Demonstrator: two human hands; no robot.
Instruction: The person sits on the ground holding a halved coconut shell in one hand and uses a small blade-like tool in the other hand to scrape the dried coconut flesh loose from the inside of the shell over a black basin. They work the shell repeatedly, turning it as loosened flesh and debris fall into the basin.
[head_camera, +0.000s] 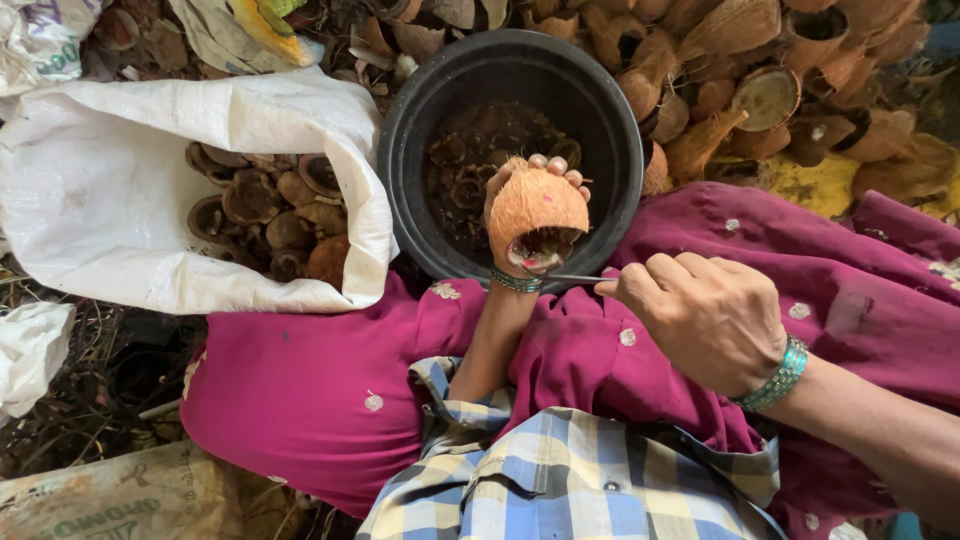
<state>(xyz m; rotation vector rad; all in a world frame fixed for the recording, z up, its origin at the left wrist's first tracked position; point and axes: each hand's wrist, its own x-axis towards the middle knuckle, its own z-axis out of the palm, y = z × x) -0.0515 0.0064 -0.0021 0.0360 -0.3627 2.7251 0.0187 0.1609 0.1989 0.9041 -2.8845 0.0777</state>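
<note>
Fingers of the left hand (520, 215) clasp a coconut shell (535, 205); right hand (705, 315) grips a mostly hidden thin tool (578, 277).

Magenta garment (330, 390), checked blue-yellow shirt (560, 480), seemingly beaded green bangles (782, 375) on both wrists.

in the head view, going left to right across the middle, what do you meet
white woven sack holding brown shell pieces → black bucket → coconut half held over it in the left hand → thin metal tool → right hand → pile of husks at the upper right
</note>
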